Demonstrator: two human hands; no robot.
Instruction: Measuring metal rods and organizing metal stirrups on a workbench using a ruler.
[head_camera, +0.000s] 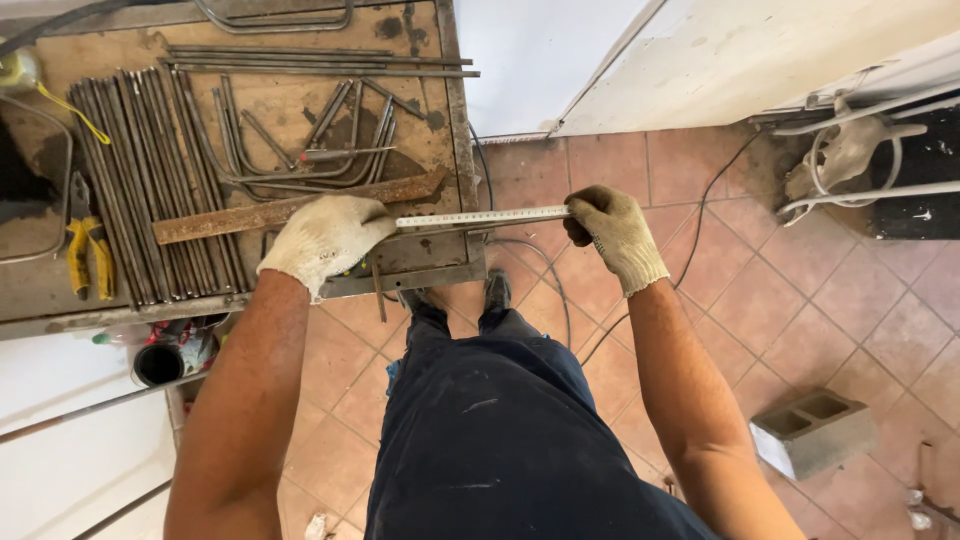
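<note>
two gloved hands stretch one folding rule level off the bench edge. left hand presses flat on the rule's near end at the bench corner, grip not visibly curled round it; right hand has its grip closed on the far end, out over the tiled floor. on the bench: one rusty flat bar, a bundle of straight rods (too many to count), one pair of yellow pliers. one concrete block on the floor.

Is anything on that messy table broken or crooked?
Yes: a rusty flat bar lies slanted across the straight rods, its edges rough. Nearby rods are bent into hooks. The gloved hands only stretch a tape measure.
</note>
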